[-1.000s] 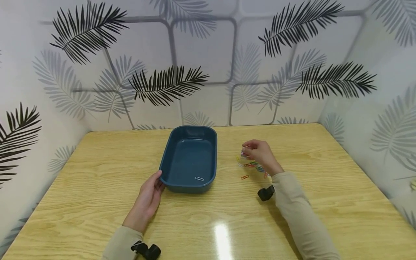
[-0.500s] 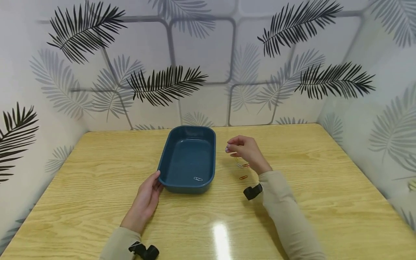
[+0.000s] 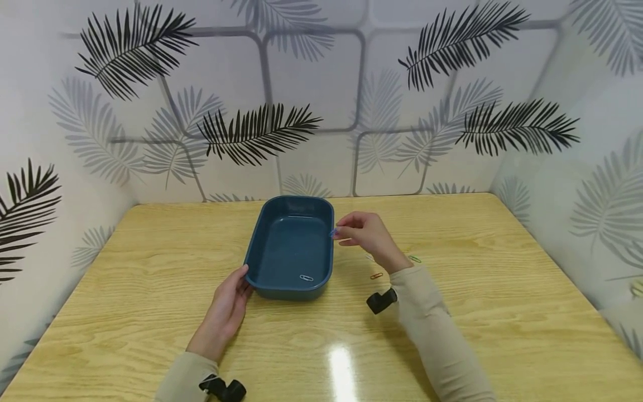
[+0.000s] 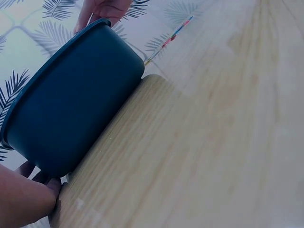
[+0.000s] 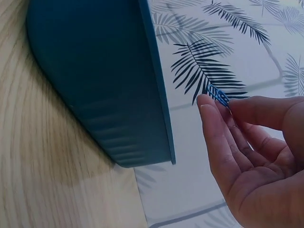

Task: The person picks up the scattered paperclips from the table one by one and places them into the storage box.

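Observation:
A dark blue plastic bin (image 3: 290, 245) stands on the table, a single white paper clip (image 3: 306, 277) lying on its floor near the front. My left hand (image 3: 224, 312) holds the bin's front left corner, thumb at the rim and fingers against the lower side in the left wrist view. Between thumb and fingertips, my right hand (image 3: 369, 234) pinches a blue paper clip (image 5: 218, 95). It is at the bin's right rim in the head view. Past the right hand lie an orange-red paper clip (image 3: 376, 276) and a green paper clip (image 3: 414, 259); hand and forearm hide others.
The light wooden table (image 3: 281, 346) reaches back to a wall (image 3: 316, 78) patterned with leaves. Edge-on beyond the bin, the left wrist view shows a line of coloured paper clips (image 4: 168, 40). A small black camera (image 3: 380, 301) sits on the right wrist.
My right hand has lifted away from the clip pile and moved left to the bin's right rim, carrying the blue paper clip. The left hand and the bin have stayed put.

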A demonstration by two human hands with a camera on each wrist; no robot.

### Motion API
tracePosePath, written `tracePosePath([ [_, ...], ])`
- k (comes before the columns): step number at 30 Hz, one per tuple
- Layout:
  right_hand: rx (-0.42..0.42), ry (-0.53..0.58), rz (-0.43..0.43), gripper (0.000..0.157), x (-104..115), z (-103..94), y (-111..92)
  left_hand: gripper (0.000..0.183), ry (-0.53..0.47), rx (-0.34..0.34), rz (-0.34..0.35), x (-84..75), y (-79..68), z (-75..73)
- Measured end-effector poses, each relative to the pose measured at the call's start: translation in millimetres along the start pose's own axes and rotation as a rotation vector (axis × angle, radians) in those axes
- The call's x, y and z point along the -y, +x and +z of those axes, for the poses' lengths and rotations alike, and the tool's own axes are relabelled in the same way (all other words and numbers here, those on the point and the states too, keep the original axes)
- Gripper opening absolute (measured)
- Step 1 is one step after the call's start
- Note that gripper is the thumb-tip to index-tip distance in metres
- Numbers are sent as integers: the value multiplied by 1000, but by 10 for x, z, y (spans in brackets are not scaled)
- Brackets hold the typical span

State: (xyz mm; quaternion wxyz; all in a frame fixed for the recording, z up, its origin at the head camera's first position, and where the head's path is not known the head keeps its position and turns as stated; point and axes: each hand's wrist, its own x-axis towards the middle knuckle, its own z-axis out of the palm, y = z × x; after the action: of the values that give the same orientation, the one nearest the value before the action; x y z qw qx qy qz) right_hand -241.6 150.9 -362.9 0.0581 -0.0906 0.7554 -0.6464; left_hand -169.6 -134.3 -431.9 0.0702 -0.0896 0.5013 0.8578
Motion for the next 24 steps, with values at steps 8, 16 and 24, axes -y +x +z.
tracePosePath([
  [8, 32, -5, -18, 13, -30, 127, -11, 50, 13, 5, 5, 8, -4, -1],
  [16, 54, -94, 7, 11, -47, 217, -33, 50, 25, 20, 11, 7, -1, -8],
  [24, 58, -140, 11, 15, -64, 263, -31, 51, 22, 11, 15, 7, 3, -3],
])
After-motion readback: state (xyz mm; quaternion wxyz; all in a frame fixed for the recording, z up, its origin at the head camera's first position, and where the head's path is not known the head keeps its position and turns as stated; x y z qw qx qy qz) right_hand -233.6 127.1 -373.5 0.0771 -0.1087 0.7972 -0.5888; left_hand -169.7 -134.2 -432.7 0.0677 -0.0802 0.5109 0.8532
